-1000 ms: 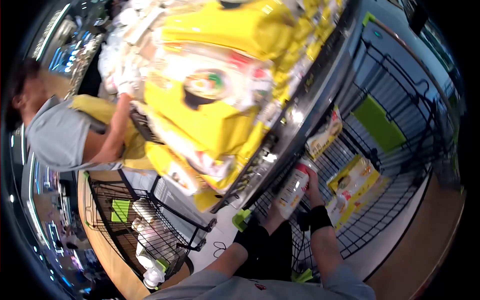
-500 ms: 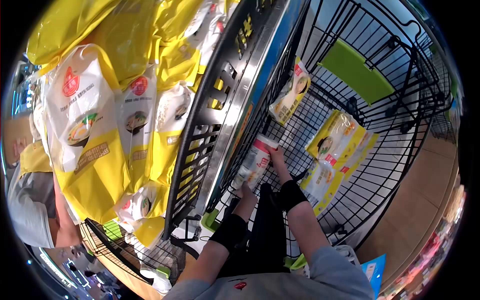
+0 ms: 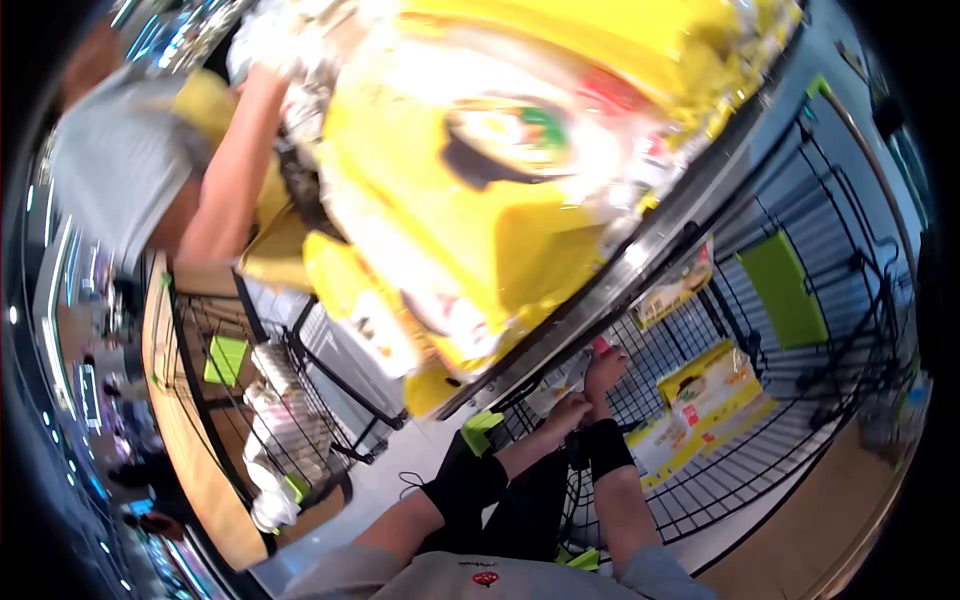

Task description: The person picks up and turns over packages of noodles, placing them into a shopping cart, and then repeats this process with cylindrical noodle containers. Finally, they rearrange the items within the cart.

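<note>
My right hand point(image 3: 604, 370) is low in the black wire cart, its fingers closed around the red end of a red-and-white food package point(image 3: 599, 345). My left hand point(image 3: 569, 412) is curled beside it, at the package's pale near end. Most of the package is hidden behind the shelf edge and my hands. Right of my hands, yellow-and-white food packs point(image 3: 700, 405) lie on the cart floor. A further yellow-and-white pack point(image 3: 675, 290) rests at the cart's far left side.
Large yellow bags point(image 3: 480, 200) with a bowl picture, blurred, fill a metal-edged shelf point(image 3: 640, 255) left of the cart point(image 3: 860, 270). A person's arm point(image 3: 235, 165) in a grey sleeve reaches to the bags. Another cart point(image 3: 215, 310) holding white items stands at the left.
My view has swung left, so the cart shifts right and down. My hands have come closer together, and less of the package shows. The other person's arm now reaches up to the bags.
</note>
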